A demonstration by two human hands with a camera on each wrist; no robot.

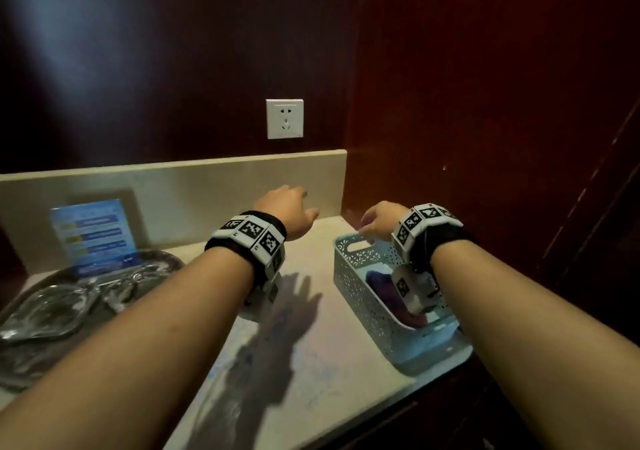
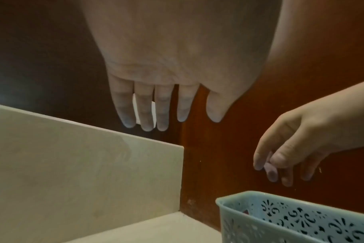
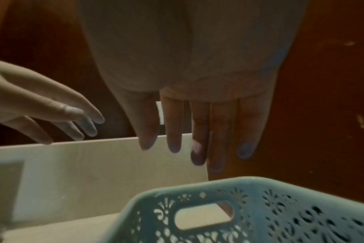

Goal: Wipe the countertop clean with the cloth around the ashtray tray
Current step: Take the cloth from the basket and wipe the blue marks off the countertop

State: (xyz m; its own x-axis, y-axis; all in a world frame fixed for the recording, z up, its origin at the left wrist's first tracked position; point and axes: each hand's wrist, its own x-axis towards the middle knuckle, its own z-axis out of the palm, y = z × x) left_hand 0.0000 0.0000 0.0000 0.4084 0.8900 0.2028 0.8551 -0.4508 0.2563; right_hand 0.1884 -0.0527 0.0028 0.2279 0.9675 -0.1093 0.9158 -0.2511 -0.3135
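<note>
The beige countertop carries faint blue smears in its middle. A dark oval tray at the left holds a glass ashtray. A purple cloth lies inside the teal basket on the right. My left hand hovers above the counter near the backsplash, fingers straight and holding nothing. My right hand hangs over the basket's far rim, fingers loosely drooping and empty. The wrist camera hides part of the cloth.
A blue printed sign leans on the backsplash behind the tray. A white wall socket sits above it. Dark red wood panels close off the back and right side. The counter's front edge runs under my forearms.
</note>
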